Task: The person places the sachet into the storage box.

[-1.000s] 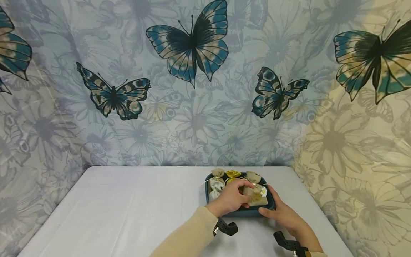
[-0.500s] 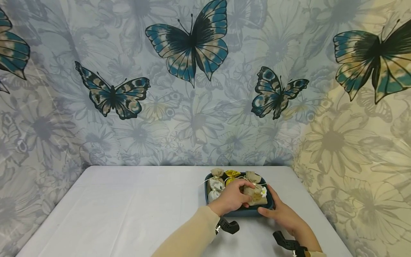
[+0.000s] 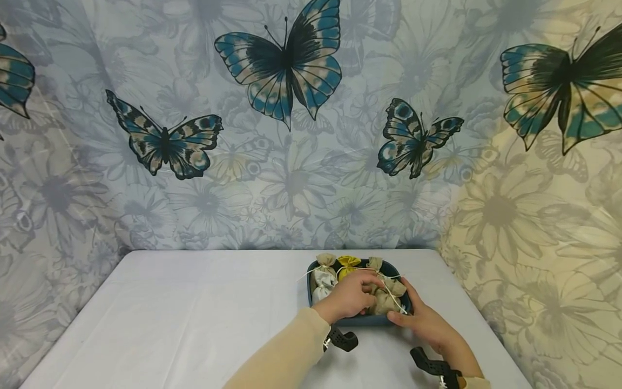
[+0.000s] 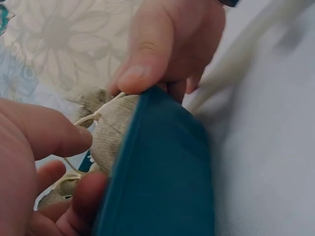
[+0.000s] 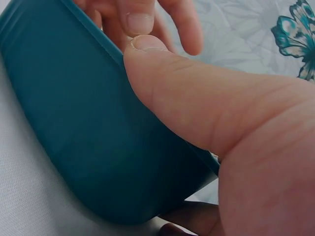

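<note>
Near the back right of the table is a dark teal box (image 3: 364, 321) holding several small drawstring pouches. My left hand (image 3: 350, 294) reaches in over its near side. In the left wrist view, bent fingers of that hand hold a beige pouch (image 4: 115, 125) at its edge; part of the grip is hidden. A pale string lies across this pouch. My right hand (image 3: 427, 321) grips the box's right end, its thumb (image 5: 147, 69) along the near rim. To the left lie silvery-white pouches (image 3: 323, 281) and a yellow pouch (image 3: 347, 263).
White cloth (image 3: 170, 313) covers the table. Behind it hangs a backdrop (image 3: 301, 189) printed with flowers and butterflies. A black wrist mount (image 3: 342, 340) sits below the left hand and another black mount (image 3: 432, 364) below the right.
The beige pouch under my left hand has turned: its white flower has gone from sight, and its string now crosses the front. Both hands keep nearly the same place.
</note>
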Tool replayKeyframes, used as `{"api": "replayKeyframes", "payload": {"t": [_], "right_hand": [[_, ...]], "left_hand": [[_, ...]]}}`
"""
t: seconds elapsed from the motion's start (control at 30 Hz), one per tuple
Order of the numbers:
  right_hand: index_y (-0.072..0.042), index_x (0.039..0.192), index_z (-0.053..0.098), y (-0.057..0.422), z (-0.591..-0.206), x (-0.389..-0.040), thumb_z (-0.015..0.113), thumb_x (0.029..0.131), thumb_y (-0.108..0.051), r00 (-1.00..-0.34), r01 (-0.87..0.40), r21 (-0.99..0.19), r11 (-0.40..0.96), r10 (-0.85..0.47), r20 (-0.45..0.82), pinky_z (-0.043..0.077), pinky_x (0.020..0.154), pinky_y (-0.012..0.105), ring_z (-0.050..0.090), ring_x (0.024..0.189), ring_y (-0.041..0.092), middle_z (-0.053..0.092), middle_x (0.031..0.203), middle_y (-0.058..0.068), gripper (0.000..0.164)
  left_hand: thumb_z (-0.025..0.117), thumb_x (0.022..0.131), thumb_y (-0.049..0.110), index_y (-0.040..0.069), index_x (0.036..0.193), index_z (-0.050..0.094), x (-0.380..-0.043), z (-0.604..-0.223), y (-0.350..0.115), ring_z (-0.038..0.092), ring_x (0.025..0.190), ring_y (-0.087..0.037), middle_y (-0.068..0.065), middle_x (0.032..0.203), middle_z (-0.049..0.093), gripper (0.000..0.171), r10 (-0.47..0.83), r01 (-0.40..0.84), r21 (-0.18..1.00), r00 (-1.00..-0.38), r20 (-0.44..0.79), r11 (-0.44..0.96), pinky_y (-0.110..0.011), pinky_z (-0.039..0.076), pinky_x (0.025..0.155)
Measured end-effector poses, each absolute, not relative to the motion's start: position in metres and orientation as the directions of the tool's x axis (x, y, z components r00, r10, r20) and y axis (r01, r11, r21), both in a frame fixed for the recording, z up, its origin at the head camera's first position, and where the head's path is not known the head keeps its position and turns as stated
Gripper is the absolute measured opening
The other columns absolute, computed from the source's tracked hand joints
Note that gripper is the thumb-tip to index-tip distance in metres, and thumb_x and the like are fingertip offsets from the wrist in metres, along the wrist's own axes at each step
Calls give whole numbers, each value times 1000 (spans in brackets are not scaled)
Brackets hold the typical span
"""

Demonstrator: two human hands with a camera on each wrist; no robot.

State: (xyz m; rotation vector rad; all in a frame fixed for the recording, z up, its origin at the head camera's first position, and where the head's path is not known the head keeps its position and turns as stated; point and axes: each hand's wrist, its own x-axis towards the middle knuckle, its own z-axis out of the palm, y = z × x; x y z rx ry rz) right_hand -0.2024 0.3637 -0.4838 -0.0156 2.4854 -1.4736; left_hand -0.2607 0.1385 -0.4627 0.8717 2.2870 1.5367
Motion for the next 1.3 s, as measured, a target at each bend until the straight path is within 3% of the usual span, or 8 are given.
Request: {"api": "replayKeyframes", "payload": {"t": [0.2, 0.3, 0.53, 0.77, 0.87, 1.03, 1.17, 1.3], "right_hand": [[-17, 160, -10, 363, -482, -207, 73, 92, -37, -970, 114, -859, 499, -132, -205, 24, 101, 74, 6, 138, 60, -4, 157, 35, 110], [-18, 160, -10, 361, -480, -208, 74, 91, -37, -970, 119, -857, 502, -125, -208, 25, 101, 74, 7, 138, 60, -3, 158, 35, 110], [-19, 160, -10, 357, -478, -207, 72, 92, -37, -965, 136, -853, 504, -126, -228, 22, 101, 75, 5, 139, 60, -5, 158, 34, 108], [-22, 160, -11, 358, -480, -206, 71, 93, -39, -964, 149, -864, 481, -125, -236, 16, 104, 74, 1, 140, 57, -8, 159, 31, 108], [-21, 160, -12, 358, -480, -203, 70, 94, -37, -961, 154, -867, 474, -133, -243, 13, 104, 75, -3, 140, 58, -12, 159, 31, 107], [-21, 160, -13, 359, -480, -200, 69, 95, -37, -959, 150, -852, 502, -134, -248, 16, 101, 77, 0, 138, 61, -12, 158, 32, 106], [-21, 160, -12, 361, -481, -200, 69, 94, -38, -958, 164, -844, 510, -122, -259, 14, 102, 77, 1, 138, 60, -11, 159, 31, 106], [-21, 160, -12, 362, -482, -200, 70, 94, -38, -961, 156, -849, 504, -120, -248, 12, 103, 76, 1, 139, 60, -9, 159, 32, 107]], "left_hand": [[74, 84, 6, 23, 115, 76, -268, -464, 138, 45, 132, -16, -4, 143, 53, 35, 683, 593, 699, -702, 204, 401, -29, 41, 100], [75, 84, 7, 21, 117, 75, -269, -463, 135, 43, 134, -18, -5, 145, 51, 36, 688, 563, 732, -703, 180, 384, -31, 41, 102], [73, 89, 11, 19, 121, 72, -261, -459, 117, 55, 122, -12, -1, 149, 47, 33, 656, 352, 911, -743, 132, 216, -28, 48, 90], [62, 100, 27, 19, 131, 66, -245, -445, 75, 49, 129, -16, 1, 150, 43, 32, 651, 354, 915, -744, 151, 192, -32, 46, 96], [57, 103, 33, 19, 138, 60, -241, -439, 44, 47, 131, -24, -5, 154, 36, 38, 652, 418, 860, -745, 141, 293, -39, 45, 99], [58, 101, 41, 18, 146, 52, -240, -438, -11, 39, 136, -38, -16, 158, 27, 51, 551, 475, 649, -829, 102, 595, -59, 35, 104], [63, 96, 47, 17, 149, 49, -237, -439, -47, 16, 144, -48, -21, 159, 23, 62, 411, 405, 434, -908, 85, 805, -66, 20, 108], [62, 94, 54, 15, 152, 45, -233, -438, -70, 4, 145, -51, -23, 161, 16, 72, 268, 274, 276, -962, 59, 921, -67, 10, 110]]}}
